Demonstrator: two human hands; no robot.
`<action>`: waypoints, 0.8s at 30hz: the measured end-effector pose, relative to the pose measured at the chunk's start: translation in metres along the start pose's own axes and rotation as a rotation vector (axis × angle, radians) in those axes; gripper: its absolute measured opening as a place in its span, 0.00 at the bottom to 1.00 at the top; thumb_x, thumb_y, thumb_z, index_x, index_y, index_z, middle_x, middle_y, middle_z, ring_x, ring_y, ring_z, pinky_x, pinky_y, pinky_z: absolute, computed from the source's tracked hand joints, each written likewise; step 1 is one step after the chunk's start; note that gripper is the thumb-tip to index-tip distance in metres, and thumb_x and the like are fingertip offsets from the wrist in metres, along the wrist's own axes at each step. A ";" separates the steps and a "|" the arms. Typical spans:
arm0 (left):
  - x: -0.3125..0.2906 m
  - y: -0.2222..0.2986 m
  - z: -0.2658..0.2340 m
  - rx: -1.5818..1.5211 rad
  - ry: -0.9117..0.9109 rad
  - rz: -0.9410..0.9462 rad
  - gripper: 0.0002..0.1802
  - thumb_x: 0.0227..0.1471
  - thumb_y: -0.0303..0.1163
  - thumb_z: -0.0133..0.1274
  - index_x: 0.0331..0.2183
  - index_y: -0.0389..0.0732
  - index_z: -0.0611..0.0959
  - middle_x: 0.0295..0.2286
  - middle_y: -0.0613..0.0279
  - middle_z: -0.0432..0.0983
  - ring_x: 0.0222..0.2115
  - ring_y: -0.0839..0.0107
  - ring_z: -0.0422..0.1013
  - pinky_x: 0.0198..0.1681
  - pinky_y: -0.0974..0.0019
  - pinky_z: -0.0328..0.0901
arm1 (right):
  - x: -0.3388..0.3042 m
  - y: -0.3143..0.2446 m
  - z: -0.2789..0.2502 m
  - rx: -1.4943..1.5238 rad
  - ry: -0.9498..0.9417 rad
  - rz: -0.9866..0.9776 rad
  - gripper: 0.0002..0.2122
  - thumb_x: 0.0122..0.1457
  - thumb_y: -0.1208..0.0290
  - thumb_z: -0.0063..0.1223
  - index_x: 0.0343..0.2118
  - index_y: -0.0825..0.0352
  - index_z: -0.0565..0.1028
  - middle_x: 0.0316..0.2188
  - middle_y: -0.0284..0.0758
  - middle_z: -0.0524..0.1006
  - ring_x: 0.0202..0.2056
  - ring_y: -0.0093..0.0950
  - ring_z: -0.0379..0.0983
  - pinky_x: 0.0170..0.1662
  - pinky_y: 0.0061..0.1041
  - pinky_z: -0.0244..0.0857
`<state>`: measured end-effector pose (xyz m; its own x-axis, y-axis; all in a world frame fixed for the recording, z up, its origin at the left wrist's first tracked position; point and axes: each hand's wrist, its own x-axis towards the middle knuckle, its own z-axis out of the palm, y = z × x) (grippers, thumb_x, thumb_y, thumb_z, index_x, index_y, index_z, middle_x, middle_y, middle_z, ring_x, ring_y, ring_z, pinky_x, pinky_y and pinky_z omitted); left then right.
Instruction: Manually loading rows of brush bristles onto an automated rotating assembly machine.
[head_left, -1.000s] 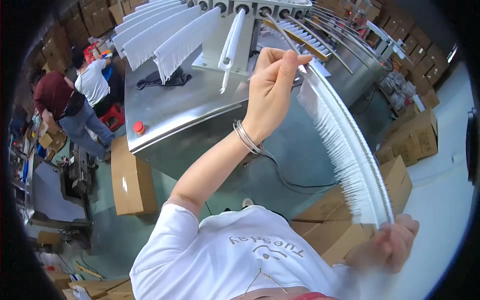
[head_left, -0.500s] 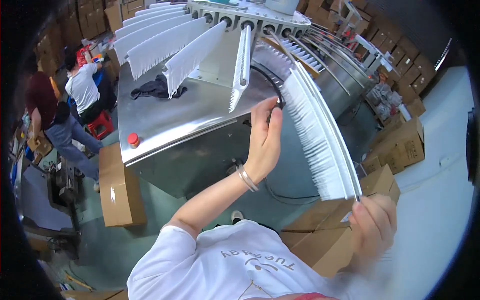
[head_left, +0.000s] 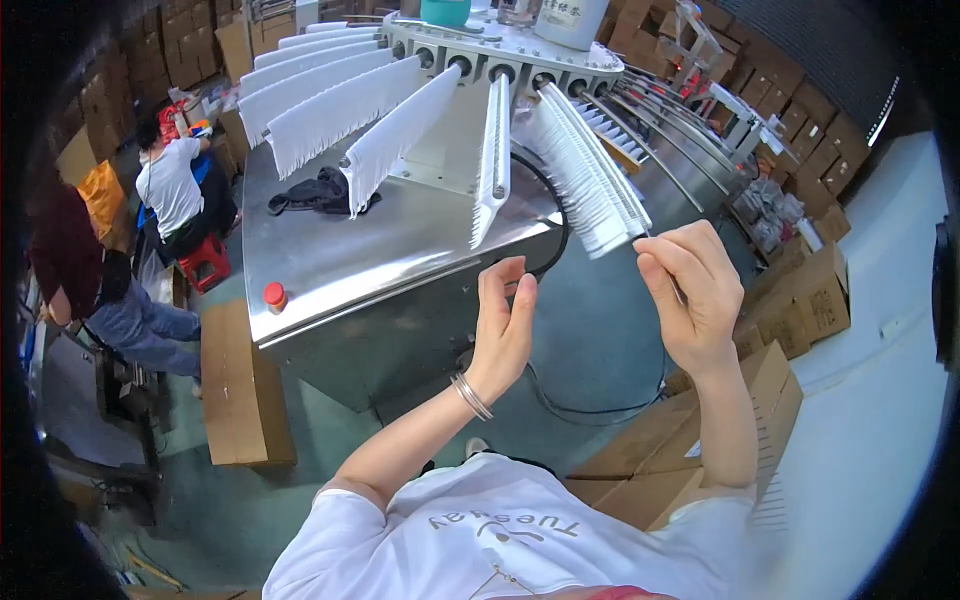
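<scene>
Fringed strip (head_left: 590, 180): in the head view, one, sloping outward from the front right of the machine (head_left: 430, 240), outer end at the right hand (head_left: 695, 285).
Strip loading: judged the step in hand, apparently near its end, with the full length lined up along one position of the machine; support beneath hidden.
Next strip move: seems to call for a final nudge toward the machine, a check of seating, then fingers clear.
Right-hand fingers: to the machine's front right, against the strip's outer end; cannot tell whether pinching or only pushing.
Left hand (head_left: 502, 335): in front of the machine, thumb and fingers curved apart, holding nothing.
Hanging strips (head_left: 335, 112): at least seven, fanned around the machine's front and left; farthest ones overlapping.
Bare rods (head_left: 650, 157): several, on the machine's right, too crowded to count.
Containers: one teal tub (head_left: 445, 12), one white bucket (head_left: 570, 22), atop the machine.
Black cloth (head_left: 320, 195): one, on the machine's lower surface.
Red button (head_left: 275, 296): one, at the machine's left front corner.
Co-workers (head_left: 172, 190): two, left of the machine.
</scene>
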<state>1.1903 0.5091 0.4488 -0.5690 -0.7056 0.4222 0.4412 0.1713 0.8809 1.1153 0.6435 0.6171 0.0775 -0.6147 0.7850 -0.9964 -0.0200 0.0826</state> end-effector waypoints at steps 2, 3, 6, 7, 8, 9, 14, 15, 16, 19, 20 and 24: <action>0.000 0.002 -0.003 -0.016 0.005 -0.015 0.20 0.58 0.39 0.42 0.46 0.33 0.67 0.42 0.53 0.62 0.42 0.65 0.63 0.48 0.66 0.58 | -0.003 0.003 0.005 0.054 -0.001 0.037 0.06 0.47 0.85 0.56 0.30 0.72 0.73 0.25 0.36 0.73 0.26 0.28 0.68 0.29 0.21 0.62; 0.002 0.004 -0.003 0.005 -0.010 0.000 0.19 0.58 0.38 0.43 0.45 0.34 0.69 0.42 0.53 0.63 0.42 0.66 0.63 0.47 0.66 0.59 | -0.005 0.006 0.008 0.125 0.044 0.078 0.06 0.47 0.84 0.57 0.29 0.71 0.73 0.23 0.35 0.72 0.24 0.27 0.68 0.27 0.21 0.61; 0.008 0.018 -0.002 0.072 -0.039 0.086 0.14 0.57 0.35 0.45 0.41 0.36 0.72 0.39 0.55 0.65 0.40 0.65 0.64 0.45 0.67 0.60 | -0.013 0.011 0.012 0.261 0.077 0.150 0.06 0.47 0.84 0.57 0.29 0.71 0.73 0.22 0.35 0.73 0.23 0.25 0.67 0.26 0.19 0.61; 0.010 0.022 -0.002 0.119 -0.043 0.168 0.12 0.56 0.33 0.47 0.38 0.36 0.74 0.37 0.55 0.67 0.38 0.65 0.65 0.43 0.67 0.61 | -0.015 0.011 0.012 0.330 0.067 0.167 0.05 0.49 0.85 0.55 0.30 0.73 0.73 0.23 0.36 0.74 0.23 0.24 0.67 0.28 0.17 0.60; 0.011 0.025 -0.002 0.121 -0.043 0.161 0.12 0.56 0.33 0.47 0.38 0.36 0.74 0.37 0.55 0.67 0.38 0.65 0.65 0.43 0.67 0.61 | -0.020 0.011 0.012 0.333 0.063 0.173 0.05 0.49 0.85 0.55 0.30 0.73 0.73 0.23 0.36 0.74 0.23 0.24 0.67 0.28 0.17 0.60; 0.013 0.028 -0.001 0.148 -0.028 0.271 0.08 0.54 0.30 0.48 0.36 0.36 0.75 0.35 0.57 0.68 0.36 0.70 0.66 0.40 0.70 0.61 | -0.028 0.007 0.010 0.378 0.089 0.168 0.06 0.49 0.84 0.55 0.31 0.73 0.73 0.22 0.37 0.74 0.23 0.24 0.67 0.28 0.17 0.60; 0.030 0.045 0.015 0.166 -0.009 0.564 0.08 0.44 0.23 0.58 0.31 0.36 0.77 0.29 0.61 0.71 0.25 0.75 0.67 0.28 0.75 0.63 | -0.068 -0.025 -0.018 0.365 0.126 0.107 0.12 0.56 0.63 0.53 0.36 0.67 0.72 0.22 0.38 0.76 0.21 0.25 0.64 0.25 0.23 0.57; 0.033 0.051 0.019 0.210 0.005 0.596 0.09 0.43 0.25 0.60 0.30 0.37 0.77 0.28 0.62 0.71 0.25 0.74 0.67 0.28 0.74 0.63 | -0.080 -0.036 -0.025 0.365 0.150 0.131 0.13 0.57 0.60 0.51 0.36 0.66 0.72 0.22 0.37 0.76 0.22 0.25 0.63 0.25 0.24 0.56; 0.038 0.060 0.028 0.237 0.003 0.630 0.11 0.42 0.27 0.61 0.30 0.38 0.78 0.28 0.62 0.70 0.25 0.73 0.67 0.27 0.73 0.63 | -0.096 -0.045 -0.040 0.352 0.149 0.147 0.17 0.55 0.56 0.52 0.35 0.67 0.72 0.20 0.36 0.76 0.19 0.26 0.64 0.23 0.24 0.58; 0.048 0.069 0.039 0.379 0.068 0.707 0.14 0.35 0.27 0.64 0.27 0.40 0.76 0.26 0.61 0.69 0.25 0.68 0.68 0.26 0.69 0.63 | -0.113 -0.069 -0.049 0.274 0.308 0.101 0.21 0.55 0.50 0.51 0.32 0.69 0.71 0.17 0.33 0.74 0.16 0.27 0.65 0.18 0.23 0.59; 0.050 0.070 0.042 0.440 0.097 0.756 0.14 0.33 0.27 0.64 0.25 0.40 0.75 0.25 0.61 0.68 0.25 0.66 0.68 0.25 0.67 0.63 | -0.118 -0.072 -0.046 0.256 0.384 0.066 0.21 0.55 0.50 0.49 0.30 0.69 0.70 0.15 0.31 0.70 0.16 0.27 0.64 0.16 0.21 0.57; 0.054 0.064 0.050 0.503 0.199 0.820 0.13 0.32 0.26 0.61 0.22 0.42 0.72 0.22 0.62 0.64 0.23 0.65 0.66 0.24 0.64 0.62 | -0.133 -0.082 -0.057 0.205 0.307 0.094 0.13 0.59 0.58 0.41 0.31 0.65 0.67 0.18 0.32 0.67 0.19 0.29 0.64 0.21 0.25 0.57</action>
<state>1.1534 0.5162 0.5385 -0.0705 -0.3320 0.9406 0.2737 0.9003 0.3383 1.1888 0.7724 0.5408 -0.0385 -0.3570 0.9333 -0.9835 -0.1517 -0.0987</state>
